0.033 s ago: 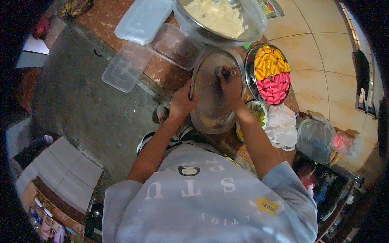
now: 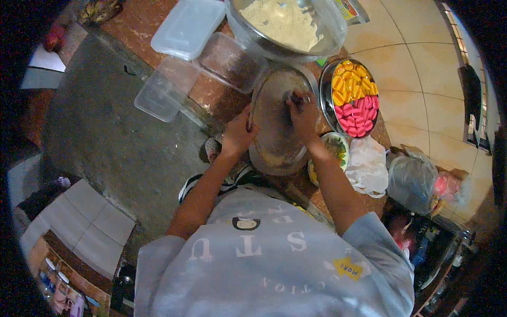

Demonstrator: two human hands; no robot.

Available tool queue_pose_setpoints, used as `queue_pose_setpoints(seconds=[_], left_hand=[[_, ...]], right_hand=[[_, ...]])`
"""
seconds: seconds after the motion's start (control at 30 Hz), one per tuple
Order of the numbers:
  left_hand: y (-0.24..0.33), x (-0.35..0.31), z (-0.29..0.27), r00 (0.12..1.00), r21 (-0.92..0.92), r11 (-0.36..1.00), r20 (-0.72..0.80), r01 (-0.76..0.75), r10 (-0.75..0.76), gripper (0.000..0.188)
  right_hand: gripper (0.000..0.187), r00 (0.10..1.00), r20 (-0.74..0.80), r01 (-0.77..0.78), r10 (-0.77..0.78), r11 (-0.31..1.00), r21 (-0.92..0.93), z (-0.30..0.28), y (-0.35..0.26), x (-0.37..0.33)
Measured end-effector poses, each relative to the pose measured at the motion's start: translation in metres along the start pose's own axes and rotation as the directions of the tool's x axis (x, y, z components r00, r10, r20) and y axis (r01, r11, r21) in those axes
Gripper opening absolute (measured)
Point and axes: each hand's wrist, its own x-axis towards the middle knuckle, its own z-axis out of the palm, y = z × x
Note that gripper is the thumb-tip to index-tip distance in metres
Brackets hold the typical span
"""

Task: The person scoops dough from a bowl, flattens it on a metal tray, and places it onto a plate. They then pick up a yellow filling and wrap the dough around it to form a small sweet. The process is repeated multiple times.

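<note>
Nearest to the camera was the person's grey shirt (image 2: 274, 264) with pale letters, filling the 6 o'clock part of the view, and both bare forearms went up from it toward the centre. The left hand (image 2: 237, 134) gripped the left rim of a round metal tray (image 2: 277, 127), its fingers curled around the edge at about 9 o'clock of the tray. The right hand (image 2: 303, 113) rested inside the tray near its upper right part, the fingers bent and closed on something small; what it was I could not tell. The tray stood tilted on the brown floor, just above the person's knees, and its inside looked dusted with pale crumbs. At 4 o'clock of the tray a small bowl (image 2: 330, 153) with a yellow-green rim was touching it, and beside that lay a white plastic bag (image 2: 367, 166). At 2 o'clock stood a round tin (image 2: 353, 98) filled with yellow and pink pieces. Further, at 12 o'clock, was a big metal bowl (image 2: 285, 26) with pale crumbly dough. At 10 o'clock lay clear plastic boxes (image 2: 174, 87) and a lid (image 2: 187, 26)
</note>
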Motion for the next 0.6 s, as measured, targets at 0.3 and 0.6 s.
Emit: queue_pose_setpoints(seconds=[0.3, 0.6], left_hand=[[-0.025, 0.01, 0.014, 0.968, 0.109, 0.972, -0.121, -0.206, 0.219, 0.057], [-0.022, 0.01, 0.009, 0.957, 0.084, 0.965, -0.136, -0.248, 0.258, 0.059]], right_hand=[[0.037, 0.994, -0.033, -0.101, 0.103, 0.993, 0.064, 0.002, -0.037, -0.033], [0.055, 0.989, 0.079, -0.131, 0.124, 0.987, 0.098, -0.025, -0.035, 0.026]])
